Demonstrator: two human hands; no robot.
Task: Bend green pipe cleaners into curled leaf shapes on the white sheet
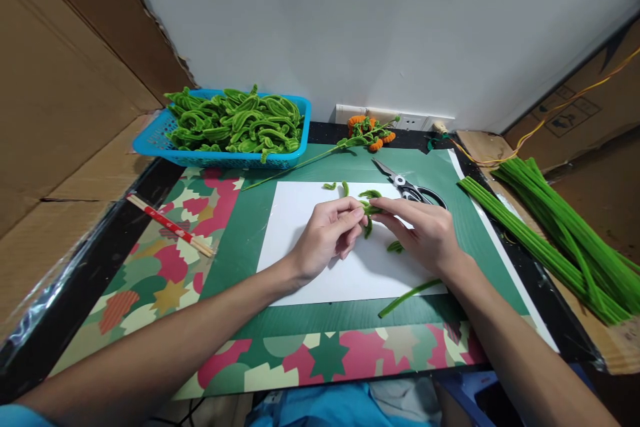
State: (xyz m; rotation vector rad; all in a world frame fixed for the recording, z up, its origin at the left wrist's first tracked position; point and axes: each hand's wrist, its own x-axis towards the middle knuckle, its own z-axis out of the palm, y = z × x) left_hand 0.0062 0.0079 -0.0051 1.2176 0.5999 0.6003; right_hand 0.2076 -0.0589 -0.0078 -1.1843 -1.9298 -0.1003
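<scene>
Both hands meet over the middle of a white paper sheet [320, 273]. The left hand [327, 233] and the right hand [425, 230] each pinch the same small piece of green pipe cleaner [369, 212] between thumb and fingertips, closed on it from opposite sides. The piece is fuzzy and bent into tight loops; one end hangs down toward the sheet, just above it.

Short fuzzy offcuts [345, 187] lie on the sheet beyond the hands, another curled bit [395, 247] sits by the right palm, and a longer straight length [407, 297] crosses the sheet's near right corner.

The sheet rests on a smooth green mat [240, 240], itself laid over a patterned cover [165, 267] of pink, cream and green shapes. Scissors [410, 188] with black handles lie just beyond the right hand, blades closed. A blue lattice basket [155, 137] at the far left is heaped with curled green pieces [235, 120]. A finished stem with orange coils [367, 130] lies against the wall. A bundle of straight green pipe cleaners [555, 233] runs along the right edge, well apart from the hands. Wrapped chopsticks [170, 225] lie at the left.

Cardboard panels [65, 93] close in both sides; the near half of the sheet is open.
</scene>
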